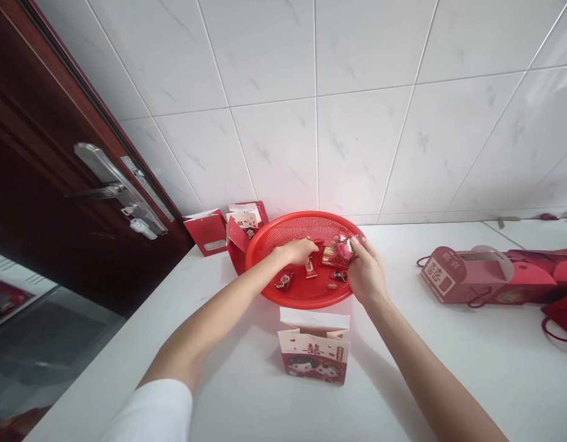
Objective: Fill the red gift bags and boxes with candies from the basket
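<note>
The right hand (367,273) pinches shiny red-wrapped sweets (344,248) between thumb and fingers, above the right side of the red plastic colander (306,303). The left hand (296,253) reaches into it, fingers drawn together over a small wrapped candy (310,269); whether they grip anything, I cannot tell. More pieces lie in the colander, among them a gold-wrapped one (328,256), so its contents are not used up. The printed gift box (314,362) stands upright on the counter (246,387), just in front of the colander, its top unclosed; how full it is cannot be seen. Red boxes (207,234) stand behind, at left; handled boxes (479,279) sit well apart, at right.
</note>
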`<control>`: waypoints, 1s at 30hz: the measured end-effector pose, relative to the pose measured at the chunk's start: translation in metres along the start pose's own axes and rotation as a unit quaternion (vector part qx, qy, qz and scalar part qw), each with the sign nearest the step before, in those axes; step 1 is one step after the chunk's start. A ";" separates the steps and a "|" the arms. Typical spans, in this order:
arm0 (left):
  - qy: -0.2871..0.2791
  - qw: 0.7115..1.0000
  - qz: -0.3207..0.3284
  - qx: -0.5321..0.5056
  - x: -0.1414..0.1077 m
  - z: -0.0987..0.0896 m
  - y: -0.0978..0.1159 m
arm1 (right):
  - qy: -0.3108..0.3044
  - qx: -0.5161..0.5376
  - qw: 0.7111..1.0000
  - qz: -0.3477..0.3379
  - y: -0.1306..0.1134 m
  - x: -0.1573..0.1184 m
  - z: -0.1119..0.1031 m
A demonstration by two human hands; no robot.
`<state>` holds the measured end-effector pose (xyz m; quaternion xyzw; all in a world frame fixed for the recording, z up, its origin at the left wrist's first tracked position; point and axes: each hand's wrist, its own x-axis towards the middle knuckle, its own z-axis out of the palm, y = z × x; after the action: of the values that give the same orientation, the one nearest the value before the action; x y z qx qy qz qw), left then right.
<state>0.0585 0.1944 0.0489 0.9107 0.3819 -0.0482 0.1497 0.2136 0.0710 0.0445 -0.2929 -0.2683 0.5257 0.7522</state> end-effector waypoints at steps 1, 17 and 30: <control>-0.014 1.000 0.001 0.005 0.002 0.000 0.000 | 0.000 0.000 1.000 0.000 0.000 0.000 0.000; 0.001 0.992 0.004 -0.128 -0.020 -0.014 0.011 | 0.005 -0.005 1.000 0.009 -0.002 -0.002 0.002; 0.179 0.887 0.062 -0.420 -0.065 -0.013 0.055 | -0.016 -0.019 1.000 0.001 -0.002 -0.004 0.002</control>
<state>0.0511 0.1178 0.0878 0.7776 0.3296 0.2901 0.4501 0.2119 0.0666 0.0466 -0.2987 -0.2901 0.5258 0.7418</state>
